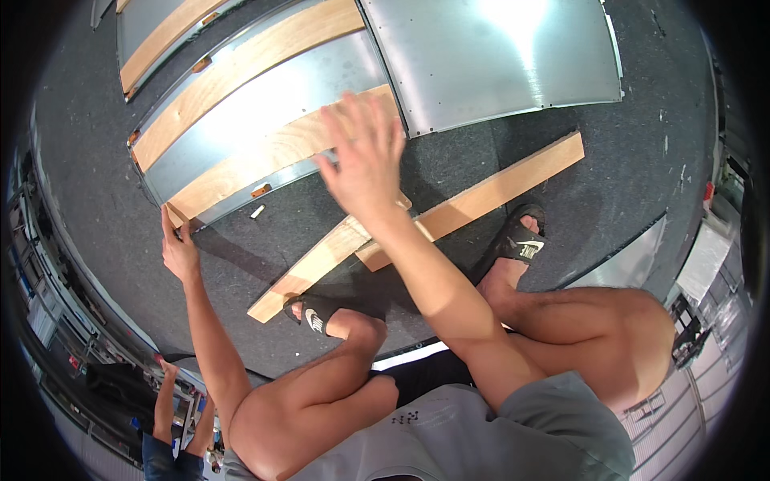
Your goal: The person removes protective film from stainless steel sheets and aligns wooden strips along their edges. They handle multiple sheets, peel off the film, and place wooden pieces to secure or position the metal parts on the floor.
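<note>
Head view, pale wooden board: we saw the long flat plank [277,154] lying along the near edge of a shiny silver metal panel [289,90].
Left hand: our fingertips [180,252] touched its left end; we couldn't tell whether they gripped.
Right hand: our blurred fingers spread, empty, above its right part [365,172]; contact was unclear.
</note>
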Motion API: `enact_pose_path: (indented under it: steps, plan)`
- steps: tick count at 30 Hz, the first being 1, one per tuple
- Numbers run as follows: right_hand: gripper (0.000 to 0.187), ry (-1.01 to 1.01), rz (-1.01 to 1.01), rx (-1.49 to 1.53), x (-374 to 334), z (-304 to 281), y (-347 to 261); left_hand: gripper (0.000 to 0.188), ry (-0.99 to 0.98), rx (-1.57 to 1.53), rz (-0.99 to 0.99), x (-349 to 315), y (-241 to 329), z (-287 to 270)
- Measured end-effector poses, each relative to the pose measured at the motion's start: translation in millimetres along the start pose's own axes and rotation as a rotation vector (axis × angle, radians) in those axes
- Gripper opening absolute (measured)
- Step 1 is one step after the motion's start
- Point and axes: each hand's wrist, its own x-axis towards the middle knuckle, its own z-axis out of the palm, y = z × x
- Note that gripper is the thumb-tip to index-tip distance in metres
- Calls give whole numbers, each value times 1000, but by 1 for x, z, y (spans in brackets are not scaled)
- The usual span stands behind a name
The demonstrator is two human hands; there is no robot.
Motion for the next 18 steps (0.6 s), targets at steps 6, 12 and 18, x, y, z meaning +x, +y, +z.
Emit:
enact_pose_path:
  steps: [6, 12, 18]
  plan:
    - [78, -156, -169, 23, -2, 50, -8, 64, -163, 66, -31, 9, 2, -4]
    - [72, -60, -200, -20, -6, 61, -6, 74, -127, -15, 12, 11, -8, 0]
    - [70, -50, -164, -4, -5, 63, -8, 77, -165, -28, 34, 13, -21, 12]
